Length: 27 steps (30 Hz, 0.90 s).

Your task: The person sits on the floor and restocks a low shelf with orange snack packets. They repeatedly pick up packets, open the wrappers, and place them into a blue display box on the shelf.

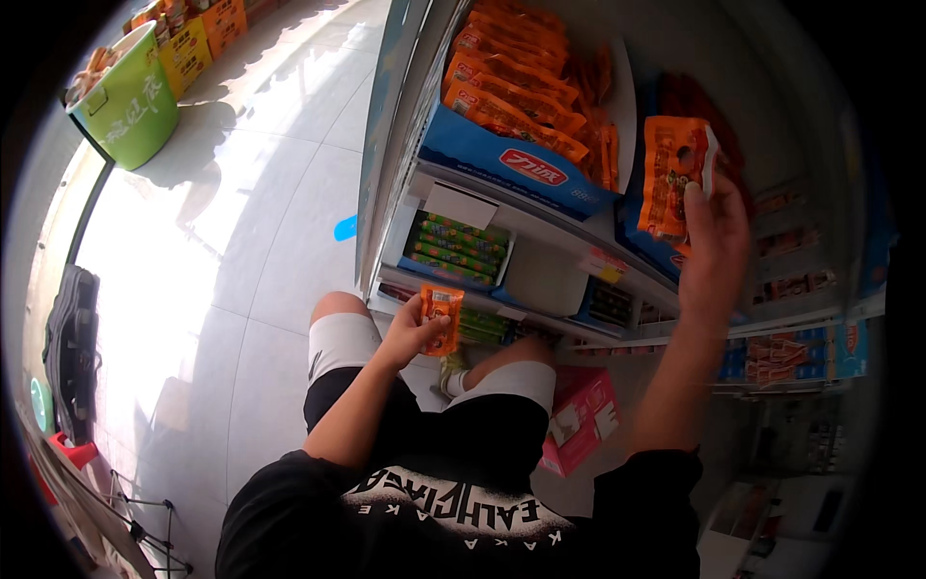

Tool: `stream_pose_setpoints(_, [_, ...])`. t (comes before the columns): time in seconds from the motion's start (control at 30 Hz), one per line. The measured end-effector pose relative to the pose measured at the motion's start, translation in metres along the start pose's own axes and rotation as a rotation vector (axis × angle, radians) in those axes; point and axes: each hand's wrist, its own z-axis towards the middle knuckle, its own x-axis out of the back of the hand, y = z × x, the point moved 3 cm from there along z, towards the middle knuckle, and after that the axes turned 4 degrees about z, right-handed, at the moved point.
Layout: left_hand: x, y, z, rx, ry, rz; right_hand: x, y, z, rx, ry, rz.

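Observation:
Between the thumb and fingers of my left hand (411, 334) is a small orange snack packet (443, 318), held above my knees. My right hand (716, 217) is raised at the right, pinching a larger orange packet (669, 174) by its side. Behind that packet stands a blue display box (644, 235), partly hidden by it. Upper centre on the shelf, a blue display box (499, 155) is packed with orange snack packets (514, 94) in a leaning row. Below it, green wrapped sticks (459, 250) lie stacked in a tray.
A pink box (582, 420) stands on the floor beside my right leg. The shelf's side panel (387, 137) rises left of the display boxes. Farther left are a green bucket (137, 108) holding goods, yellow cartons (187, 58) and a black case (72, 354). Other stocked shelves (796, 354) run along the right.

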Motion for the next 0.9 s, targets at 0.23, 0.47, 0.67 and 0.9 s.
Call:
stream_pose_setpoints(0.23, [0.028, -0.030, 0.026, 0.158, -0.016, 0.161, -0.018, 0.041, 0.213, 0.099, -0.146, -0.843])
stream_pose_setpoints(0.47, [0.039, -0.063, 0.048, 0.051, 0.001, 0.187, -0.045, 0.102, 0.301, -0.078, -0.367, -1.200])
stream_pose_setpoints(0.67, [0.037, -0.051, 0.047, 0.170, -0.008, 0.187, -0.053, 0.091, 0.284, -0.138, -0.552, -1.183])
stream_pose_setpoints(0.9, [0.035, -0.051, 0.049, 0.186, -0.018, 0.162, -0.089, 0.081, 0.263, -0.397, -0.496, -1.082])
